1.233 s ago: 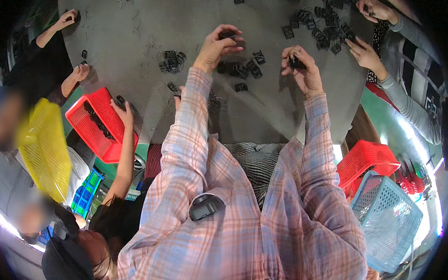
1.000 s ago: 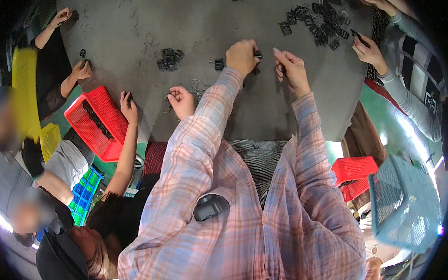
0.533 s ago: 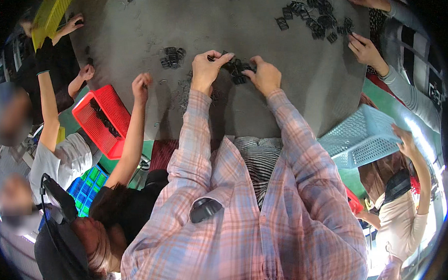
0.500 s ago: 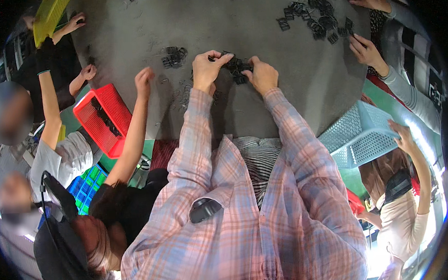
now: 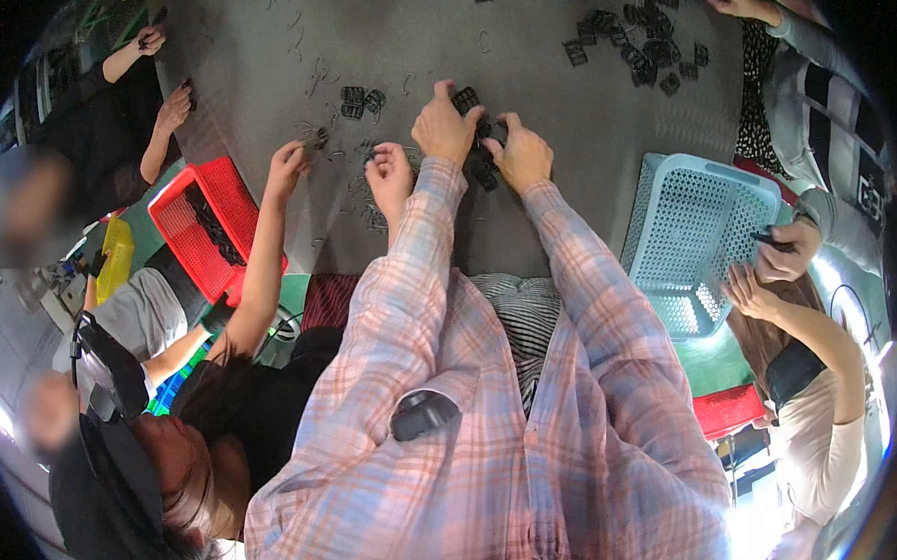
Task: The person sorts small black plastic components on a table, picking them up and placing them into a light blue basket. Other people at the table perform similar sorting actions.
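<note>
On the grey tabletop [image 5: 584, 174], my left hand [image 5: 444, 130] has its thumb and fingers closed around a small black plastic piece [image 5: 465, 101] that looks like a clip with openings in it. My right hand [image 5: 523, 155] lies just right of it, thumb and forefinger pinched at the edge of a cluster of similar black pieces [image 5: 483, 168]. That cluster lies between my hands, and my fingers partly hide it. Left of my left wrist, a co-worker's hand [image 5: 390, 172] pinches a small dark piece among thin wire bits.
Another small group of black pieces [image 5: 353, 102] lies to the left, and a larger scatter [image 5: 638, 36] at the far right. A red basket [image 5: 232, 179] holding black pieces stands left; a light-blue basket [image 5: 655, 196] is held at the right by a co-worker. Several co-workers' arms reach in.
My left hand has shifted right and slightly forward around a black piece. The light-blue basket has been tipped and swung. A co-worker's second hand now shows beside my left forearm.
</note>
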`<state>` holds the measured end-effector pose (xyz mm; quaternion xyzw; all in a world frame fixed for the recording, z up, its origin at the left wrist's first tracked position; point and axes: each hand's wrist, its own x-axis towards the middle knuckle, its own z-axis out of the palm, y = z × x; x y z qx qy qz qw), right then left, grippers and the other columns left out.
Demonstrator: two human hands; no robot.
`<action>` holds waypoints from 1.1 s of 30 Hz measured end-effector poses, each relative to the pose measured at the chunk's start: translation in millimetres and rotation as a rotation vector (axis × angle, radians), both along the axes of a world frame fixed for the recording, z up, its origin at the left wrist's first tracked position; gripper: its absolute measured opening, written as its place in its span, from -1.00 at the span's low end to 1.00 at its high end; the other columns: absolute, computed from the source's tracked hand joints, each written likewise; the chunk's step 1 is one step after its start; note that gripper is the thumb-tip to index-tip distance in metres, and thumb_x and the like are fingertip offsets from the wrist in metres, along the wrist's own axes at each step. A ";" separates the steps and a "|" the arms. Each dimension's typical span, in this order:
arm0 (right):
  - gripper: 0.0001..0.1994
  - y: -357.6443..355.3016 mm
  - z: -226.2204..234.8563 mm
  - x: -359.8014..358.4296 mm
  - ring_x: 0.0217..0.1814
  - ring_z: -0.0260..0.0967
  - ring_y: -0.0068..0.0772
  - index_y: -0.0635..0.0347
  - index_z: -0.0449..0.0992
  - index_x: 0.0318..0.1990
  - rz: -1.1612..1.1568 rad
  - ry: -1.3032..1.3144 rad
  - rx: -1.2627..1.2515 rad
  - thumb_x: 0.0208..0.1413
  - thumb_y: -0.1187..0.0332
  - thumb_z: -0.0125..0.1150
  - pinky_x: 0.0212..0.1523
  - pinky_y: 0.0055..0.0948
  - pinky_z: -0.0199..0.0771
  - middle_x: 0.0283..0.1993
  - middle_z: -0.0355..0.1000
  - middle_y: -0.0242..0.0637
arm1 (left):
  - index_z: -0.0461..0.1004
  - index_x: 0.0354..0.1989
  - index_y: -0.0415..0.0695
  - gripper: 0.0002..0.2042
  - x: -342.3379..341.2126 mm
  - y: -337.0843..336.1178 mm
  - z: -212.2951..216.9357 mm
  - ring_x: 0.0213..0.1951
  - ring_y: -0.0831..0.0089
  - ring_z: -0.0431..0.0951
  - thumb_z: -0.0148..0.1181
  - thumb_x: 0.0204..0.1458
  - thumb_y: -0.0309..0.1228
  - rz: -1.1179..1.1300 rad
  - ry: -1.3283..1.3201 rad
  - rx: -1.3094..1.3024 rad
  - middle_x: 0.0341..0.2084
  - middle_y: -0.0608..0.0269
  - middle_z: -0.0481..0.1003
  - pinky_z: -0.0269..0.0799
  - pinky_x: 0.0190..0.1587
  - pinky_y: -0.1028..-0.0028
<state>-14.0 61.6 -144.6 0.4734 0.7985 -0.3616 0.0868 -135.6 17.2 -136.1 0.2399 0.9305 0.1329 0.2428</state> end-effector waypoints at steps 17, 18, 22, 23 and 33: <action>-0.80 45.7 -28.7 33.4 -0.71 0.05 -0.77 0.14 0.49 -0.37 -0.388 0.137 -0.899 -0.07 0.26 0.35 -0.74 -0.64 -0.01 -0.62 0.24 -0.59 | 0.41 -0.34 -0.16 -0.82 -67.3 -25.3 10.2 -0.46 0.41 0.41 0.15 -0.01 -0.31 0.800 -1.180 0.937 -0.46 0.26 0.43 0.30 -0.49 0.44; -0.80 46.2 -28.1 34.2 -0.70 0.05 -0.78 0.14 0.49 -0.37 -0.334 0.131 -0.841 -0.07 0.26 0.35 -0.73 -0.65 0.00 -0.62 0.24 -0.60 | 0.40 -0.35 -0.16 -0.80 -67.8 -29.2 0.7 -0.46 0.41 0.42 0.17 -0.01 -0.28 0.821 -1.137 0.895 -0.46 0.26 0.44 0.31 -0.49 0.43; -0.82 40.4 -18.8 35.8 -0.64 0.07 -0.81 0.12 0.46 -0.35 -0.333 0.331 -0.849 -0.03 0.29 0.32 -0.68 -0.70 0.03 -0.57 0.26 -0.60 | 0.41 -0.33 -0.18 -0.69 -68.8 -37.4 -32.5 -0.37 0.42 0.50 0.26 -0.09 -0.20 0.521 -0.787 0.150 -0.45 0.27 0.49 0.43 -0.37 0.39; -0.83 38.2 -9.0 34.5 -0.63 0.07 -0.81 0.11 0.46 -0.34 -0.413 0.405 -0.926 -0.02 0.29 0.30 -0.67 -0.70 0.04 -0.55 0.25 -0.59 | 0.45 -0.29 -0.15 -0.60 -61.0 -40.0 -43.5 -0.29 0.36 0.54 0.35 -0.19 -0.11 0.334 -0.514 0.029 -0.43 0.23 0.54 0.45 -0.26 0.38; -0.87 41.2 11.5 50.5 -0.63 0.02 -0.82 0.09 0.44 -0.30 -0.504 0.417 -0.992 0.06 0.32 0.23 -0.67 -0.73 0.04 -0.52 0.19 -0.62 | 0.48 -0.45 -0.11 -0.74 -38.0 -43.9 -39.1 -0.30 0.23 0.55 0.29 -0.22 -0.20 0.075 -0.255 -0.263 -0.43 0.15 0.55 0.39 -0.21 0.29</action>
